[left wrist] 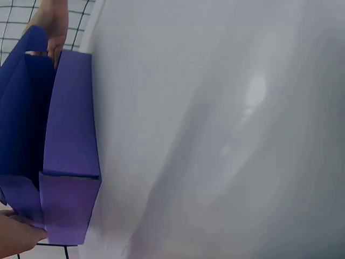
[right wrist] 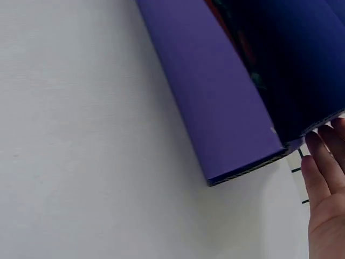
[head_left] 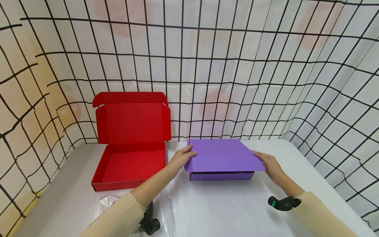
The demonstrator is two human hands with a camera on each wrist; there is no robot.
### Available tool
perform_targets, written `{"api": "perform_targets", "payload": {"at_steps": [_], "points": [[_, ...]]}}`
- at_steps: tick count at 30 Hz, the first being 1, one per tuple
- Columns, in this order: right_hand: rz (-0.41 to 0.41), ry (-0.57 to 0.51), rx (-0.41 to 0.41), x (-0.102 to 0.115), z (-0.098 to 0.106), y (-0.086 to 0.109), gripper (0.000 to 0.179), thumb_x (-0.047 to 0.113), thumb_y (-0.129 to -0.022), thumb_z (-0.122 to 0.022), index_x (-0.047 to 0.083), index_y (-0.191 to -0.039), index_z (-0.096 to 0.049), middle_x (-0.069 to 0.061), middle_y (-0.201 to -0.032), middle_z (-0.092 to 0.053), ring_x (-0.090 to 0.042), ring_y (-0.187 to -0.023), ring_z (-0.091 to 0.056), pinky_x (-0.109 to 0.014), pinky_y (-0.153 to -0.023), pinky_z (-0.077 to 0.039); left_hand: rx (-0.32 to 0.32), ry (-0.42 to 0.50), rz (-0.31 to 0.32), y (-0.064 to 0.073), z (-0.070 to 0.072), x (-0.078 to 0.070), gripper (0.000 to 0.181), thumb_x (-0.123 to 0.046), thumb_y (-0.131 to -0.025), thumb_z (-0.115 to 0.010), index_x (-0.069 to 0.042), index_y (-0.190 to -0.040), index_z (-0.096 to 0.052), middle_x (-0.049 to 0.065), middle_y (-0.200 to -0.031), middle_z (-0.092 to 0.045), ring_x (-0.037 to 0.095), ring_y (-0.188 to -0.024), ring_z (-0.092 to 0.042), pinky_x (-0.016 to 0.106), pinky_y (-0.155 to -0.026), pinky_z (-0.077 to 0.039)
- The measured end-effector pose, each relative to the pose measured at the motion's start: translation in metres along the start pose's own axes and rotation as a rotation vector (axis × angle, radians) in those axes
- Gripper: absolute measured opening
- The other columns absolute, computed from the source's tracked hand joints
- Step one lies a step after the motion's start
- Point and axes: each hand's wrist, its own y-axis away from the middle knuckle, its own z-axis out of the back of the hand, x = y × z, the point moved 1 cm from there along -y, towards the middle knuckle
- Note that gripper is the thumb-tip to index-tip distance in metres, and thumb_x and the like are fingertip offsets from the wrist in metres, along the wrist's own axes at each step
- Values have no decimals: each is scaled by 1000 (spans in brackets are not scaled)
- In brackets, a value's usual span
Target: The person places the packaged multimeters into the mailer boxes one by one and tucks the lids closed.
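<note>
A purple cardboard box (head_left: pixel 220 176) sits on the white table, its lid (head_left: pixel 220 154) tilted down over it with a dark gap at the front. At the lid's left edge, my left hand (head_left: pixel 179 158) holds the lid by its side, fingertips by the side flap (left wrist: pixel 24 197). My right hand (head_left: pixel 272 167) touches the lid's right edge; in the right wrist view its fingers (right wrist: pixel 325 162) are nearly straight against that edge. Through the gap there, small red and green patches show inside, mostly in shadow.
A red box (head_left: pixel 133 164) stands to the left, lid raised. Nearer the front lie clear plastic wrapping (head_left: pixel 108 200) and a black object (head_left: pixel 151 225), partly behind the left sleeve. Black wire grid (head_left: pixel 182 56) surrounds the table's back and sides. A black band (head_left: pixel 284 203) circles the right wrist.
</note>
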Motion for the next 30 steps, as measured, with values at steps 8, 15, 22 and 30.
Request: {"api": "perform_targets", "payload": {"at_steps": [8, 15, 22, 30], "points": [[2, 46, -59, -6, -5, 6, 52, 42, -92, -52, 6, -130, -52, 1, -133, -51, 16, -98, -50, -10, -82, -45, 17, -54, -33, 6, -1, 7, 59, -22, -89, -60, -13, -142, -36, 15, -146, -33, 34, -135, -29, 50, -105, -31], [19, 232, -92, -12, -6, 7, 61, 44, -89, -55, 3, -134, -47, -17, -137, -44, 17, -100, -46, -8, -82, -43, 31, -52, -37, 8, -4, 15, 61, -19, -87, -62, -14, -143, -36, 15, -148, -29, 34, -136, -24, 49, -107, -26], [5, 315, -132, -10, -9, 10, 61, 46, -88, -56, 6, -133, -49, -15, -133, -49, -23, -122, -49, -14, -84, -46, 17, -81, -73, 11, -7, 21, 62, -17, -87, -62, -14, -143, -35, 19, -148, -28, 36, -136, -23, 52, -107, -26], [8, 318, -158, -14, -13, 13, 58, 42, -85, -62, 4, -129, -54, -17, -128, -54, 19, -92, -49, -9, -78, -46, 31, -98, -77, 14, -9, 29, 64, -15, -87, -62, -15, -144, -33, 14, -151, -20, 39, -136, -22, 50, -106, -28]]}}
